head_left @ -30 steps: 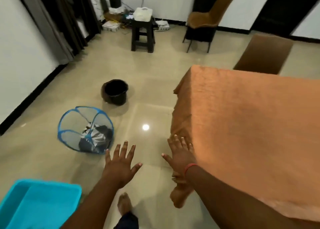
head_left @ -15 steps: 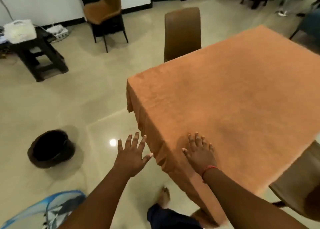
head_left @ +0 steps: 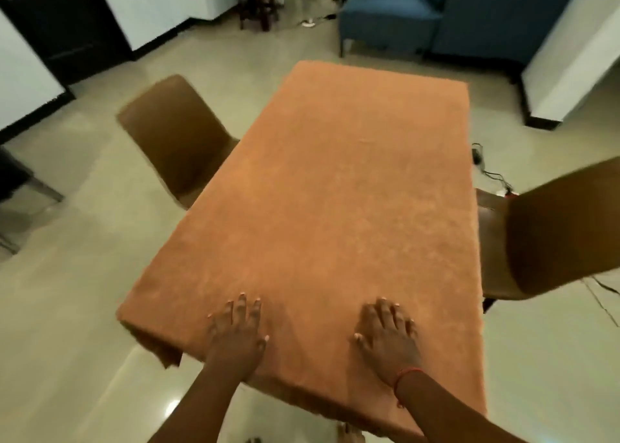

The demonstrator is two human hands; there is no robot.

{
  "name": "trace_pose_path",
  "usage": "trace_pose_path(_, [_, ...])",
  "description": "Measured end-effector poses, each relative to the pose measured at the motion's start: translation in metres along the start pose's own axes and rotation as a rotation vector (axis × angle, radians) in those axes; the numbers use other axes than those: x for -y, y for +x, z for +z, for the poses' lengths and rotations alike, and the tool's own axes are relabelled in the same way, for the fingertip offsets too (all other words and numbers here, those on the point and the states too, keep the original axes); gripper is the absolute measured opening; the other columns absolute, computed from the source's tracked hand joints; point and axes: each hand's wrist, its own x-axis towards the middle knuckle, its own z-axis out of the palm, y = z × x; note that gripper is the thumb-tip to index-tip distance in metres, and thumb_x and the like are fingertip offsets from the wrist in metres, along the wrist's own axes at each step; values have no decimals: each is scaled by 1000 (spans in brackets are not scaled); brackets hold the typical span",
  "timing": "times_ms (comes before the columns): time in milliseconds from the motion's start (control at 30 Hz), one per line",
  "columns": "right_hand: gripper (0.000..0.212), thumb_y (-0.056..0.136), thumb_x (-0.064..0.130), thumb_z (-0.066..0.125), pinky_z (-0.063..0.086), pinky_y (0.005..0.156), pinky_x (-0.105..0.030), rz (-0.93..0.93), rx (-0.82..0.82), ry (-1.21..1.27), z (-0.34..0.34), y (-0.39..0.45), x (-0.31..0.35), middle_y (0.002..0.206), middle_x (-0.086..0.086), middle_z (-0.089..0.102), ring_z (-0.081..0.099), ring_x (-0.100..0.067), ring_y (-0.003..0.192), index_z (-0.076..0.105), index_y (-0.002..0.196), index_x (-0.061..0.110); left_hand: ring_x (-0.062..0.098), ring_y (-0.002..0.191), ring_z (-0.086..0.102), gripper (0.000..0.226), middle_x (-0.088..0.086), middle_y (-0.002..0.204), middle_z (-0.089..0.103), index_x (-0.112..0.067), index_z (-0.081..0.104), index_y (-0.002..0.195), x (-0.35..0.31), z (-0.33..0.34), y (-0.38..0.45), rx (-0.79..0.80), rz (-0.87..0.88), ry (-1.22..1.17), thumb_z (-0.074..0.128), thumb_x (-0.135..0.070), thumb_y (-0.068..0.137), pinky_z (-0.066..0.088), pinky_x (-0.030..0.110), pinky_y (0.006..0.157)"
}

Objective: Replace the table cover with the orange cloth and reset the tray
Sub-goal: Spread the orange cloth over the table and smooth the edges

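Note:
The orange cloth (head_left: 335,190) covers the whole table top and hangs over its near edge. My left hand (head_left: 239,332) lies flat on the cloth near the near edge, fingers spread, holding nothing. My right hand (head_left: 387,337) lies flat on the cloth to the right of it, fingers apart, with a red band at the wrist. No tray is in view.
A brown chair (head_left: 174,137) stands at the table's left side. Another brown chair (head_left: 557,231) stands at the right side. A blue sofa (head_left: 453,12) is beyond the far end. A black cable (head_left: 489,170) lies on the floor at the right.
The view has swung right from the floor and baskets to the table's length. My left hand has come from the air beside the table onto the cloth; both palms now rest flat.

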Motion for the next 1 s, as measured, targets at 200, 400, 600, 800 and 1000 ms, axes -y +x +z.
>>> trace_pose_path(200, [78, 92, 65, 35, 5, 119, -59, 240, 41, 46, 25, -21, 44, 166, -2, -10, -8, -37, 151, 1, 156, 36, 38, 117, 60, 91, 7, 134, 61, -28, 64, 128, 42, 15, 65, 1, 194, 26, 65, -73, 48, 48, 67, 81])
trace_pose_path(400, [86, 88, 70, 39, 1, 117, -61, 376, 33, 114, 38, -24, 75, 165, -3, -17, -14, -36, 150, -6, 155, 39, 37, 113, 62, 84, 6, 132, 64, -33, 67, 123, 62, 20, 79, -13, 366, 76, 49, -82, 58, 47, 63, 75])
trace_pose_path(600, [89, 87, 73, 37, -1, 119, -59, 390, 23, 92, 42, -27, 77, 164, 0, -19, -15, -33, 151, -12, 153, 42, 33, 148, 20, 83, -3, 165, 13, -52, 20, 150, 67, -1, 67, 9, 391, 66, 28, -88, 75, 29, 69, 103])
trace_pose_path(800, [87, 88, 74, 33, -2, 120, -58, 383, -7, 75, 50, -39, 83, 163, -1, -23, -17, -32, 150, -18, 152, 42, 30, 150, -15, 88, -4, 163, -20, -41, -15, 152, 71, 1, 59, 86, 360, 31, 18, -82, 82, 7, 64, 115])
trace_pose_path(1000, [87, 88, 73, 33, -2, 120, -58, 382, 15, 87, 56, -54, 88, 163, -1, -23, -18, -32, 150, -18, 151, 41, 30, 150, -15, 88, -4, 163, -21, -41, -16, 151, 76, 11, 51, 77, 374, 57, 15, -83, 81, 6, 64, 115])
